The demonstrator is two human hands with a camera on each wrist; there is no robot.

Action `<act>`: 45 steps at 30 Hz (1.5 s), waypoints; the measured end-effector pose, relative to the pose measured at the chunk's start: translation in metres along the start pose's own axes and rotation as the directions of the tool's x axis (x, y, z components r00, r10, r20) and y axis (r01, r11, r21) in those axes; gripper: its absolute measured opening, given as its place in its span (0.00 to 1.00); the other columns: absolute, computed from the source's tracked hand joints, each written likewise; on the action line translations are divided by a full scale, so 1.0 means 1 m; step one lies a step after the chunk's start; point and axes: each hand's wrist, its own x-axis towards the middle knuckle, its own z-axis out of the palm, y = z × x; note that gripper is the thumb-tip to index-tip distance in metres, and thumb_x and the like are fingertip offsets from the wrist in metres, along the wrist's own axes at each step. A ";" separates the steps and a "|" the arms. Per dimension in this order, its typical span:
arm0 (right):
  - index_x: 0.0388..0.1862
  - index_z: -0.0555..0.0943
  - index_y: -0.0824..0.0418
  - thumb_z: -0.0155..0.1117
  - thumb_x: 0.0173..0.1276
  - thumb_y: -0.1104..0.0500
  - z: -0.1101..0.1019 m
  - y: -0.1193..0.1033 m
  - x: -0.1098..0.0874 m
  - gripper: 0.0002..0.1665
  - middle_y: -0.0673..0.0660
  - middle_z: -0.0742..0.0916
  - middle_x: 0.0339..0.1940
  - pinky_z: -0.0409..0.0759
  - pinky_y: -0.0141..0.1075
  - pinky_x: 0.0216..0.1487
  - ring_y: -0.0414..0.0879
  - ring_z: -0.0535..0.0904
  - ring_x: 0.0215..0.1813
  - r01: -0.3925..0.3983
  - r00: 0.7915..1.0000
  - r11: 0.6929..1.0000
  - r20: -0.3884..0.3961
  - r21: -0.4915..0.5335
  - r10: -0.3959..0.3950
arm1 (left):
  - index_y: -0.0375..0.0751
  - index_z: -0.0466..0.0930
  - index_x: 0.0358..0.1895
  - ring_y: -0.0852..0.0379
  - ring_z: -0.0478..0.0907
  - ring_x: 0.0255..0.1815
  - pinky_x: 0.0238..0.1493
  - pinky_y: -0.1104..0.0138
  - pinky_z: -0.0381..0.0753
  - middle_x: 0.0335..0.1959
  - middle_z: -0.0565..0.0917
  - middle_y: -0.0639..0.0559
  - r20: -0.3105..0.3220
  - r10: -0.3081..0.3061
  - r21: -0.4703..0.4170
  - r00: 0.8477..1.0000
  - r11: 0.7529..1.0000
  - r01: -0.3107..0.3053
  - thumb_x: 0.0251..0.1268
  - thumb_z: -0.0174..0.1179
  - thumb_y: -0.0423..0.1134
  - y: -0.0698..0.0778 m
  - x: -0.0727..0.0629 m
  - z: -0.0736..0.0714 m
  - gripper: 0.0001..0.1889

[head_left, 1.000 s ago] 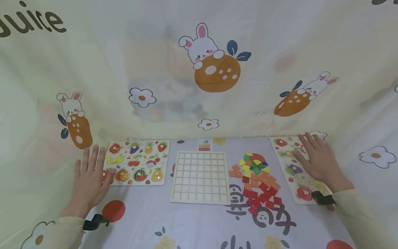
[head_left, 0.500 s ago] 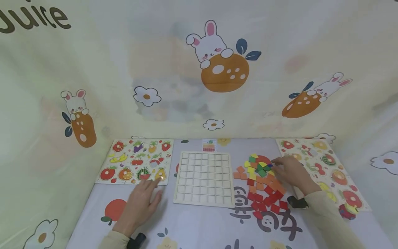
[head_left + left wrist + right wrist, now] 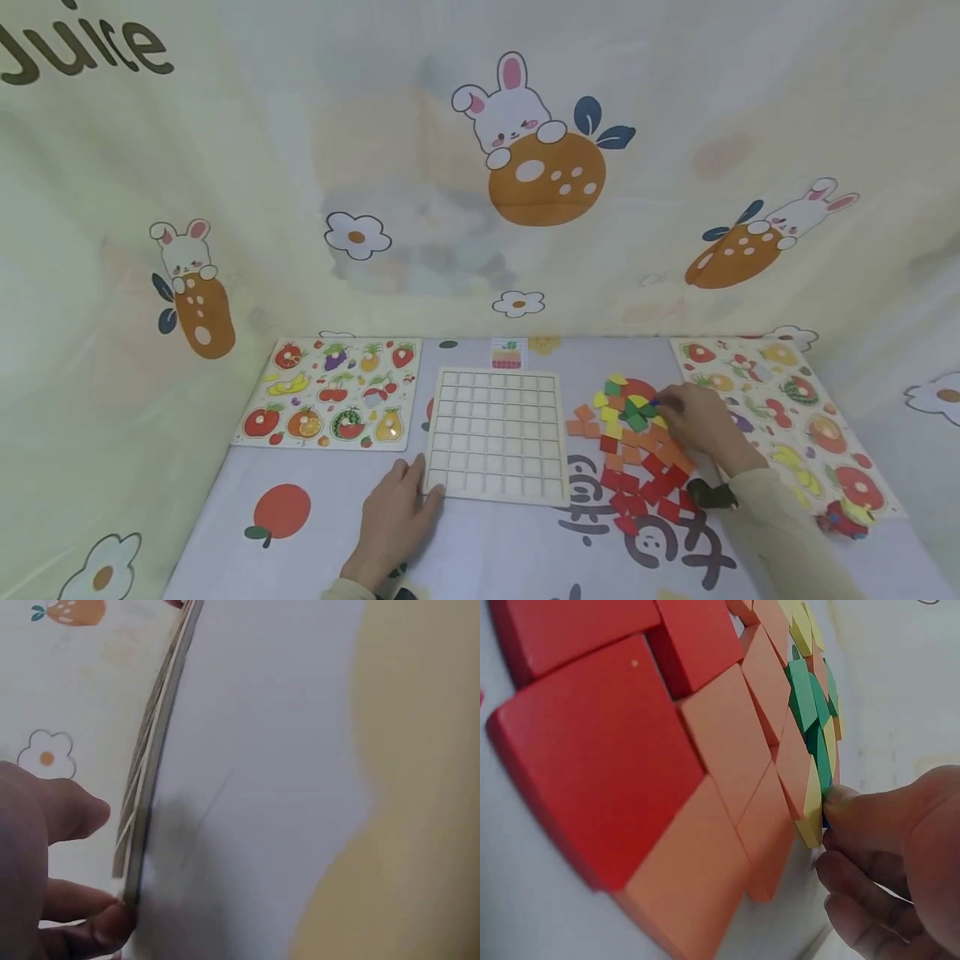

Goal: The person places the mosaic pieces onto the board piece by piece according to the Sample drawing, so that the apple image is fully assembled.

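Note:
At the right-hand pile, my right hand [image 3: 693,421] pinches a small blue tile [image 3: 655,403] between thumb and fingertips; most of it is hidden in the right wrist view. Green tiles [image 3: 802,697], yellow, orange and red tiles [image 3: 600,765] lie loosely in the pile beside it. My left hand [image 3: 397,508] is at the near left corner of a pale wooden grid board [image 3: 498,499], whose squares hold nothing. In the left wrist view its fingertips [image 3: 112,924] touch the board's edge, while the thumb shows apart from it.
Fruit puzzle boards lie at the left [image 3: 326,396] and right [image 3: 757,375]. A small picture card [image 3: 509,353] lies behind the grid. A small red and yellow item [image 3: 846,518] is by the right puzzle. A printed curtain [image 3: 420,317] hangs behind the table.
Both hands have left the puzzle boards at the sides. My left hand has come right to the grid's corner; my right hand has come left to the pile and taken the blue tile.

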 end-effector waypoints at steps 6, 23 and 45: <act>0.54 0.86 0.66 0.70 0.74 0.60 0.002 -0.001 -0.002 0.14 0.62 0.90 0.45 0.84 0.53 0.48 0.54 0.83 0.43 -0.029 0.999 0.999 0.015 0.023 0.028 | 0.30 0.80 0.67 0.64 0.60 0.27 0.27 0.72 0.60 0.32 0.71 0.56 -0.033 0.010 0.057 0.999 0.998 -0.008 0.64 0.74 0.53 0.004 -0.005 0.006 0.36; 0.48 0.80 0.67 0.67 0.76 0.60 -0.004 0.005 0.006 0.11 0.59 0.87 0.38 0.77 0.40 0.37 0.49 0.79 0.38 -0.074 0.993 0.993 0.102 0.089 0.065 | 0.34 0.84 0.63 0.65 0.62 0.26 0.27 0.72 0.61 0.26 0.72 0.61 -0.040 0.045 0.067 0.998 0.997 -0.043 0.59 0.78 0.57 0.001 -0.003 0.007 0.36; 0.59 0.88 0.57 0.69 0.74 0.37 -0.001 -0.025 0.007 0.28 0.62 0.91 0.57 0.79 0.36 0.48 0.55 0.85 0.54 -0.060 0.978 0.930 -0.165 0.363 0.127 | 0.49 0.75 0.76 0.67 0.60 0.17 0.23 0.69 0.57 0.16 0.68 0.65 0.081 -0.028 -0.050 0.996 0.998 0.032 0.63 0.73 0.60 -0.009 0.014 -0.002 0.40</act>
